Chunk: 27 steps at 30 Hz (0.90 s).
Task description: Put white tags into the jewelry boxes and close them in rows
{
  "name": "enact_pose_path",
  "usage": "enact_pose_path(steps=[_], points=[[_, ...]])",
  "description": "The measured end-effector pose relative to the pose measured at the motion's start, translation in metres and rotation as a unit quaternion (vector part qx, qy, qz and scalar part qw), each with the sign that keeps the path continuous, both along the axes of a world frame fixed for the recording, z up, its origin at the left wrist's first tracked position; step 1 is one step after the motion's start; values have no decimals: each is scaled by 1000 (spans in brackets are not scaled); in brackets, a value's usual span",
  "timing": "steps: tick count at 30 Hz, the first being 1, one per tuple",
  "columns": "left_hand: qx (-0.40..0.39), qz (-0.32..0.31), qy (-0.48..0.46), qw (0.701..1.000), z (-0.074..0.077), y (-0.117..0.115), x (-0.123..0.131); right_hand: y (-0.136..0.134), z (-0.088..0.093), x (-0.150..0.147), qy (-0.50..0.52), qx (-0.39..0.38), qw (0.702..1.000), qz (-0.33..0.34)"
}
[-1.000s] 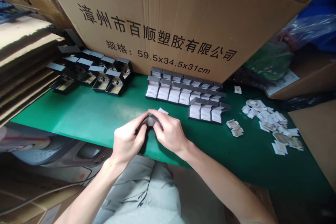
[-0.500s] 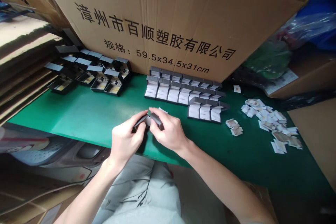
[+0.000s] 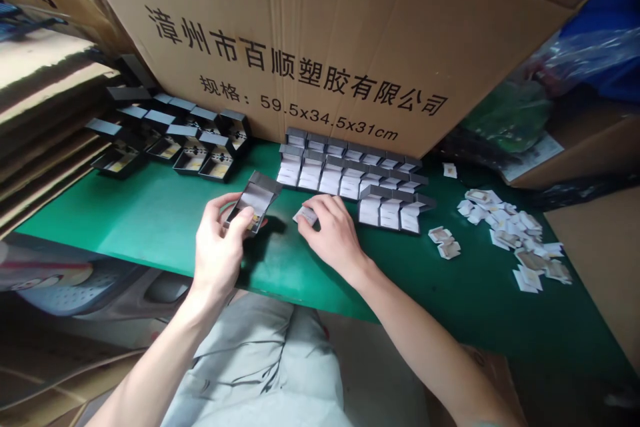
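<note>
A small dark hinged box (image 3: 257,195) rests in my left hand (image 3: 220,243), with its lid raised and a pale lining showing. My left thumb presses into the lower part, where a bit of yellow shows. To the right, just over the table, the fingers of my right hand (image 3: 333,230) are closed around the edge of a small white padded insert (image 3: 305,215). Beyond that hand stand rows of dark open boxes with white linings (image 3: 330,177). My right hand is nearest to their front row (image 3: 390,213).
Dark open boxes with yellowish insides (image 3: 215,163) stand at the left of the green table (image 3: 145,213). Loose white inserts (image 3: 515,223) lie scattered at the right, a few (image 3: 444,242) closer in. A large cardboard carton (image 3: 300,27) walls off the back.
My hands have parted. The left has moved left with the box, whose lid is now open wide toward me. The right has let go of the box and reached the white insert.
</note>
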<state>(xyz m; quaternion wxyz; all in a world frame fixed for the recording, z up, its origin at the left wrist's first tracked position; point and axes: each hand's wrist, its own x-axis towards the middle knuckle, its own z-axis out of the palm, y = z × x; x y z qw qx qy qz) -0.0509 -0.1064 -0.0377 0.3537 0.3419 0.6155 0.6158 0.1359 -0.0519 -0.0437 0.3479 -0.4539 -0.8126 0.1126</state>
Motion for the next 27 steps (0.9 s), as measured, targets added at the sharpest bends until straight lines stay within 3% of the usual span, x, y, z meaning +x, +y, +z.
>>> enact_pose_path(steps=[4,10,16,23,27], points=[[13,-23,-53,998,0,0,0,-1,-2,0,-18,-34,999,32],[19,-33,-68,997,0,0,-2,-2,0,0,67,-26,994,87],[20,-75,-30,997,-3,-1,-6,-7,8,-2,153,47,983,94],[3,-101,8,995,14,-1,3,-12,16,-3,175,100,975,99],[-9,-112,40,993,14,-2,6,-14,16,-4,179,121,968,132]])
